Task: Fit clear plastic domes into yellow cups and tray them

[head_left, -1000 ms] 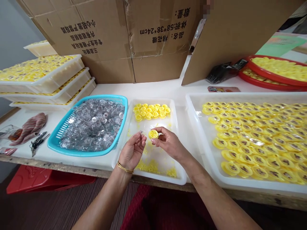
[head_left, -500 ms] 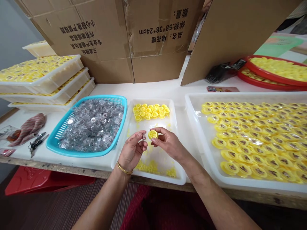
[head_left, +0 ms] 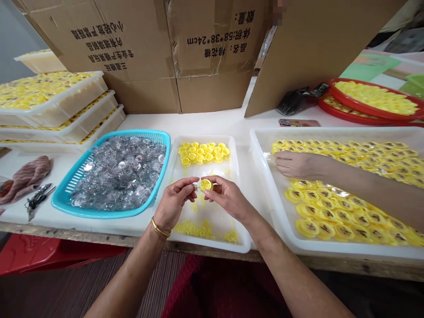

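Between its thumb and fingers, my right hand (head_left: pixel 228 197) grips a small round yellow cup (head_left: pixel 206 185) with tiny yellow pieces inside. My left hand (head_left: pixel 175 197) is closed in a pinch on a small clear disc with a dark print (head_left: pixel 196 187), right beside the cup's left edge. Both hands are over a white tray (head_left: pixel 244 221). Several rows of yellow cups (head_left: pixel 204 153) sit at the tray's far end, and loose yellow pieces (head_left: pixel 195 228) lie scattered at its near end.
To the left, a blue basket (head_left: pixel 168 152) holds many clear discs (head_left: pixel 122 176). Stacked white trays (head_left: pixel 96 88) stand behind it; keys (head_left: pixel 35 201) lie nearer. Another person's hand (head_left: pixel 294 165) reaches over the large right tray (head_left: pixel 274 212) of filled cups. Cardboard (head_left: pixel 212 92) walls the back.
My left hand has brought the clear disc up against the cup's side. Another person's arm has come in from the right over the large tray. The view has shifted slightly.
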